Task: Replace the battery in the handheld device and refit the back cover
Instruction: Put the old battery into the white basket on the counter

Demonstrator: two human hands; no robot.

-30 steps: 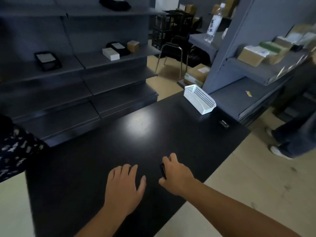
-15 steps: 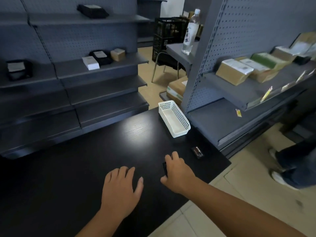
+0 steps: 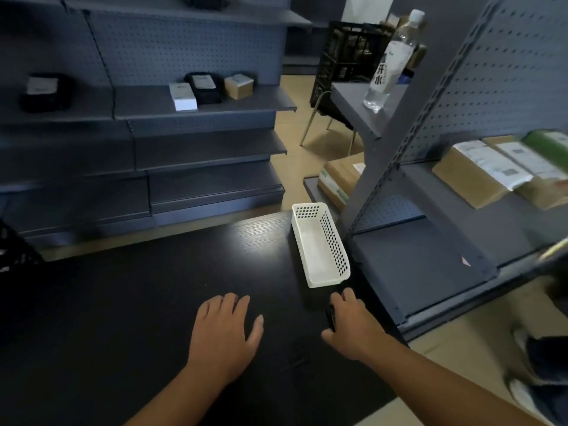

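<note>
Our two bare arms, no sleeves in view

We see our left hand point(image 3: 222, 332) and right hand point(image 3: 350, 325) uncovered: no gloves, rings, watch or bands on either wrist. Both forearms are bare right down to the bottom edge of the picture, so we cannot tell what is worn above.

The right hand point(image 3: 353, 324) hides nearly all of a small black object point(image 3: 330, 318); what it is cannot be told. At the far right, a person's legs point(image 3: 544, 367) are cut off by the edge.

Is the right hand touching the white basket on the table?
Apart. In the head view a strip of dark table shows between the right hand and the near end of the white basket.
</note>
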